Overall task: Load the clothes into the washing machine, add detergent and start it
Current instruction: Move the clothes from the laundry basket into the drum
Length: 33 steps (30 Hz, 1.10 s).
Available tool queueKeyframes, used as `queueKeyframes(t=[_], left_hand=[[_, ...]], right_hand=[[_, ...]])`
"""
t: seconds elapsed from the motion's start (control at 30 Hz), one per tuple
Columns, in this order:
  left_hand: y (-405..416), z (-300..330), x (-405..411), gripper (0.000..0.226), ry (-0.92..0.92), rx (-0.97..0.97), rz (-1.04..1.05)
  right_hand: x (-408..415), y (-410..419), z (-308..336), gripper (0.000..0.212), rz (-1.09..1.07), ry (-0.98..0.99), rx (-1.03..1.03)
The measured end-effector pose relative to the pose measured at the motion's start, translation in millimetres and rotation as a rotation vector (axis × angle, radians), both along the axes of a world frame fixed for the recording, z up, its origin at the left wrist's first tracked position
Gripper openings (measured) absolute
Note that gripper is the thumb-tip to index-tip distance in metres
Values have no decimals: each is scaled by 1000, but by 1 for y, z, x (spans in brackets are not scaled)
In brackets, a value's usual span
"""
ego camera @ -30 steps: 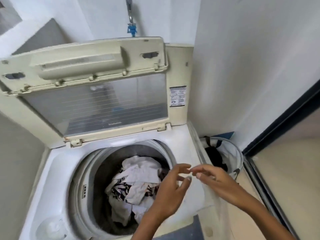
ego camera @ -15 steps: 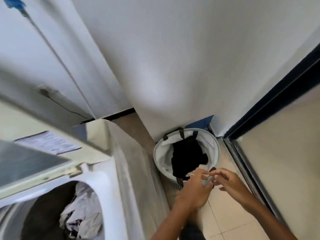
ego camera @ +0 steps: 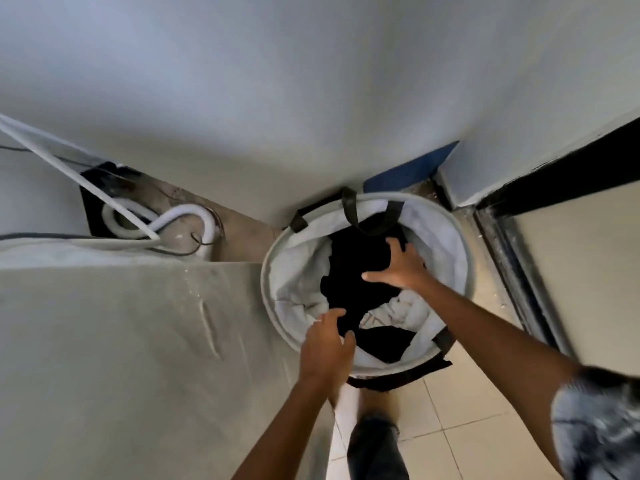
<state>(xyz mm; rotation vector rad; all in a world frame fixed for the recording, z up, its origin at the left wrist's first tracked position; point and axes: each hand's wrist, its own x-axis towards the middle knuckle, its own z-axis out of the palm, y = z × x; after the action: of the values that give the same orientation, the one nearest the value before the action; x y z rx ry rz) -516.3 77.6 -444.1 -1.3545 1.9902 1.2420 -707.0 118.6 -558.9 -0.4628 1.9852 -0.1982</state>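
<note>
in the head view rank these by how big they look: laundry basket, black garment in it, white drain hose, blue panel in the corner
1. laundry basket
2. black garment, which lies inside the basket
3. and 4. white drain hose and blue panel: they look alike in size, and both sit farther from the camera, so no ranking.

Both bare arms stretch forward and down. The left hand (ego camera: 327,344) sits lower and nearer, fingers curled with thumb apart. The right hand (ego camera: 401,266) reaches further out, palm down, fingers spread wide, a patterned sleeve at the shoulder.
</note>
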Motion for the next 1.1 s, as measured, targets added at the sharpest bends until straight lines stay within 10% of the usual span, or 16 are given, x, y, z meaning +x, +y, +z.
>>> queueKeyframes(t=[0.2,0.47,0.87,1.1], left_hand=[[-10,-84,15,38,8,-31,75],[15,-113,40,34,-36,90,230],[-32,9,-5,48,38,136,973],[-27,124,-10,69,131,644,1167]], right_hand=[[5,-49,-102,144,74,52,124],[73,16,-165,50,464,377,78],[90,45,95,38,-99,211,-604],[70,57,260,27,-331,-165,-736]])
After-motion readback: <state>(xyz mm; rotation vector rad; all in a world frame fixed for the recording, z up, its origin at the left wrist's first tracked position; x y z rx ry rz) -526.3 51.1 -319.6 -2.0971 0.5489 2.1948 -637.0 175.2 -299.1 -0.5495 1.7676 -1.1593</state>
